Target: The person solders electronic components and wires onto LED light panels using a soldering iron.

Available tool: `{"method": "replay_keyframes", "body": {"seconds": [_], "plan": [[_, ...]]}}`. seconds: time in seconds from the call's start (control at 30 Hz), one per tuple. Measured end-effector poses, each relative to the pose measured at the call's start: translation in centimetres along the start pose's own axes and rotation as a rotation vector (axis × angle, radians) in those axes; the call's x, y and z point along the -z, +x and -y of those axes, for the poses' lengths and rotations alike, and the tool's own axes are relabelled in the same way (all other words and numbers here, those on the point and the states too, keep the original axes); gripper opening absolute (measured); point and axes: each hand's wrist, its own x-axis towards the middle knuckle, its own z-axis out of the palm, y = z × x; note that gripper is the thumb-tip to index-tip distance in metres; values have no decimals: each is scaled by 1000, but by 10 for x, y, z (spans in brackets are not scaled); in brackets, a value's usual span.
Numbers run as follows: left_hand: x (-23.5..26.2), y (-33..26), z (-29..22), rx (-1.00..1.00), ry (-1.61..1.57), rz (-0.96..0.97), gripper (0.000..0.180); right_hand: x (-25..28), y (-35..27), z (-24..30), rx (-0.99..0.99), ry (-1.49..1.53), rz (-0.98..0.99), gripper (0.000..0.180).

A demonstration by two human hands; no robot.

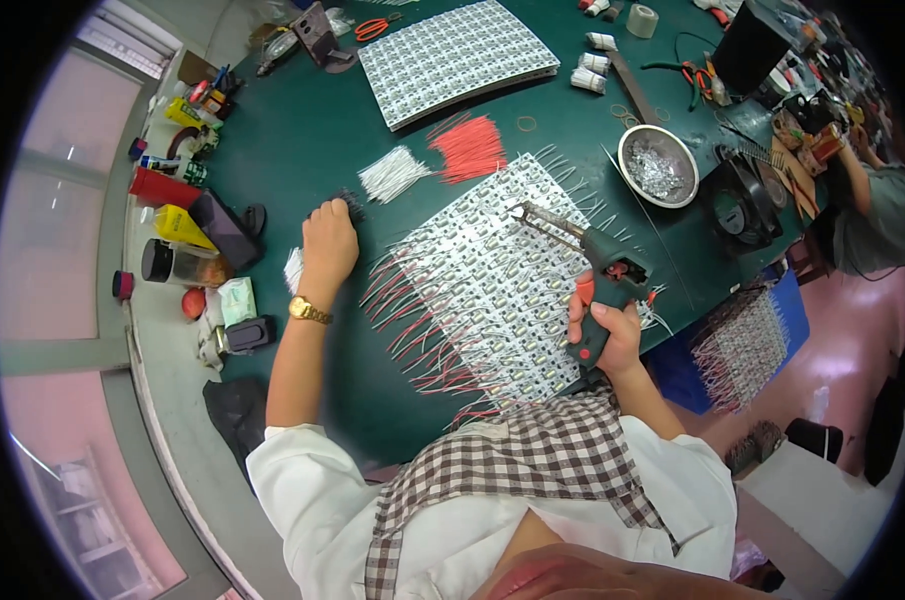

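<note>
In the head view, a large, flat white panel of small circuit boards lies at a slant on a dark green tabletop, in front of the person's checked apron. Its face carries regular rows of small raised components, and thin red and white wires fringe its left edge, with pale wire ends sticking out along the upper right side. The right hand is wrapped around the handle of a dark green and black soldering gun with an orange trigger, whose slim metal front end sits above the panel. The left hand has its fingers curled at a small dark bundle of thin strands, left of the panel; whether they grip it cannot be told. Beyond the panel, a pile of straight red wires lies beside a pile of white wires. To the right, a round, light-rimmed bowl holds a heap of small, shiny, clear or silvery pieces. Below the table's right edge, a blue bin contains another wired white panel. On the left ledge, a clear jar with a dark lid holds something orange-brown.
</note>
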Motion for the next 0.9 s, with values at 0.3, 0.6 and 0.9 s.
{"method": "replay_keyframes", "body": {"seconds": [0.3, 0.6, 0.9], "plan": [[30, -10, -41, 227, -376, -159, 19, 3, 7, -3, -1, -51, -30, 39], [47, -52, -132, -79, -817, -114, 6, 4, 8, -8, 28, -44, 20, 38], [38, -64, -146, 89, -932, 89, 8, -6, -9, 5, 15, -84, -17, 42]]}}
